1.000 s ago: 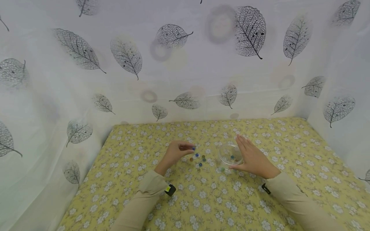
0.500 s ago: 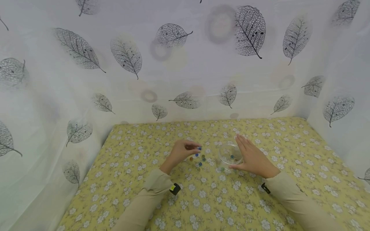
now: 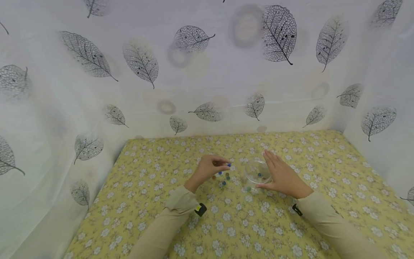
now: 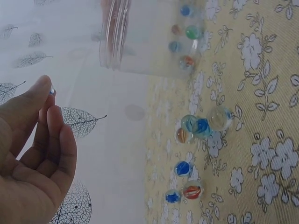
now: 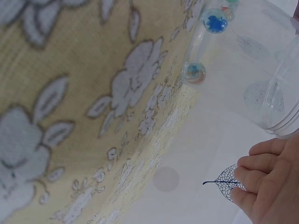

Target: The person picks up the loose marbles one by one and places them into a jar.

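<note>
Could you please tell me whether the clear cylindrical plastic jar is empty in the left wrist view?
No, several blue, green and orange round glass marbles lie inside the jar, near its base.

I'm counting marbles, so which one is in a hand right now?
The blue marble pinched by the left hand; the other marbles lie on the tablecloth or inside the clear jar.
</note>
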A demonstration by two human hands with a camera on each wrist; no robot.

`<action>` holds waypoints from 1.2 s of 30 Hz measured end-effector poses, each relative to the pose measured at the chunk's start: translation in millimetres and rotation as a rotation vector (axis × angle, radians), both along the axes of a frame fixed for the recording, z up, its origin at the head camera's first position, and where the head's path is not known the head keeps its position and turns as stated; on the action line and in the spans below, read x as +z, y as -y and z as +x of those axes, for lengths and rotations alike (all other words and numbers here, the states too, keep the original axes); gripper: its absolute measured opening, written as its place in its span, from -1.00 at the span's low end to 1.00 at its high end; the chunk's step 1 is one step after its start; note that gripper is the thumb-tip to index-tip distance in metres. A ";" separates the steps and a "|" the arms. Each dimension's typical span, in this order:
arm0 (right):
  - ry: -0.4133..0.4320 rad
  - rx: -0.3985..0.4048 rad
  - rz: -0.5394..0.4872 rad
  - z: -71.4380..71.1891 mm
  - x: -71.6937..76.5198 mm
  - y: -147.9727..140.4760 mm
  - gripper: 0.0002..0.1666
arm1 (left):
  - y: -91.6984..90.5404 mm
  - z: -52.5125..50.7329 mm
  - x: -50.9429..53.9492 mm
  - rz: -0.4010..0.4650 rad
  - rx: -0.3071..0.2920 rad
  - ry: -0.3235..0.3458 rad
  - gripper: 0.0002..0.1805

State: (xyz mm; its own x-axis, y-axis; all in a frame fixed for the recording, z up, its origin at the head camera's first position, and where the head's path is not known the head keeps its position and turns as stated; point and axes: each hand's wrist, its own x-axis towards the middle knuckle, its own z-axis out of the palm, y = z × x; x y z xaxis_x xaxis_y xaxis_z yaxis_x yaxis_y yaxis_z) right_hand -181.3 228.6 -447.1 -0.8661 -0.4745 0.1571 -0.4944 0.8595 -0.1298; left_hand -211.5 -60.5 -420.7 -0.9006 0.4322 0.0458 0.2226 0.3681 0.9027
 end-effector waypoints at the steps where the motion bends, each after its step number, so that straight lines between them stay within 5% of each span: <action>1: -0.001 0.000 0.002 -0.2 0.1 0.0 0.39 | -1.2 -0.9 -0.2 -0.004 -0.001 -0.004 -0.71; 36: 0.004 -0.002 -0.007 -0.1 2.0 1.0 0.37 | -46.7 -10.4 -12.7 -0.014 -0.047 -0.117 -0.78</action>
